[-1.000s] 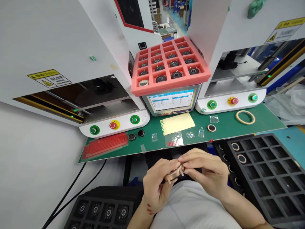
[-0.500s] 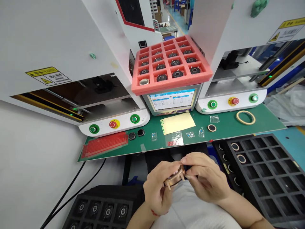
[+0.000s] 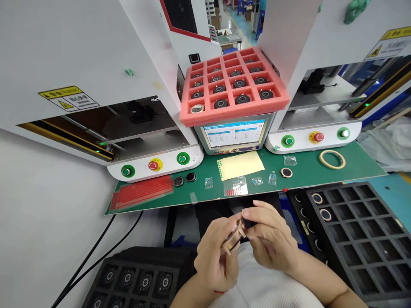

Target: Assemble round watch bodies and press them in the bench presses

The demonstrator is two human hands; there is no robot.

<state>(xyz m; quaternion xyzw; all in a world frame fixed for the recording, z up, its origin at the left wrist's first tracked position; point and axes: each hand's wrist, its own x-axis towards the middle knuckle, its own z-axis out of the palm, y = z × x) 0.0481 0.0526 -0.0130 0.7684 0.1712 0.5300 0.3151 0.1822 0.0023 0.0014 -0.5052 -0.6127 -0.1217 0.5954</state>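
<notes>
A rose-gold watch case with lugs is held tilted on its edge in front of my body. My left hand wraps round it, fingers and thumb closed on its sides. At the case's right end is my right hand, its thumb and forefinger pinched together against the rim. Something small and red shows by these fingertips, too small to name. The face of the case is mostly hidden by my left fingers.
A pink foam tray of black watch parts rests on the monitor, between two white press machines. Red strips, a yellow sheet and a tape ring lie on the green mat. Black trays stand low left and right.
The watch case has turned steeper on its edge in my left hand. My right hand has shifted slightly left, its fingers still at the rim. The camera view has moved a little.
</notes>
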